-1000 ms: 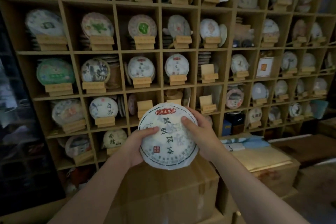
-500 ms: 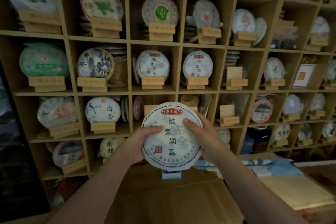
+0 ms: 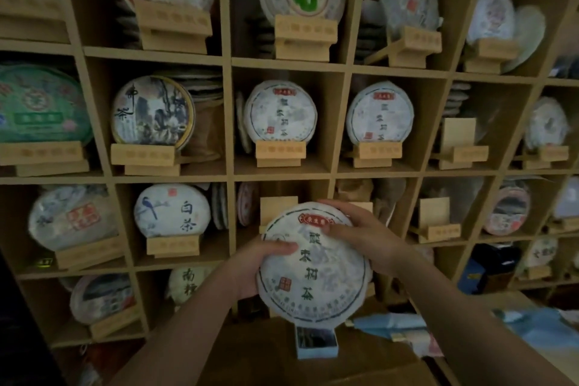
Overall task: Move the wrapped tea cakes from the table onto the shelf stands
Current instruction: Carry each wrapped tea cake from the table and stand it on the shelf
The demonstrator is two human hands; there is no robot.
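While both hands grip it, I see the wrapped tea cake (image 3: 313, 266) upright w/ its face toward me: round, white paper, red label at top, black characters down the middle, small red seal lower left. Left hand (image 3: 253, 266) clamps its left edge, right hand (image 3: 366, 238) its upper right edge. It's in front of an empty wooden stand (image 3: 277, 208) on the shelf (image 3: 175, 177).

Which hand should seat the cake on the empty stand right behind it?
Probably right. The right hand grips the tea cake at its upper right edge and can tip it back onto the empty stand. The left hand holds the lower left edge, supporting.
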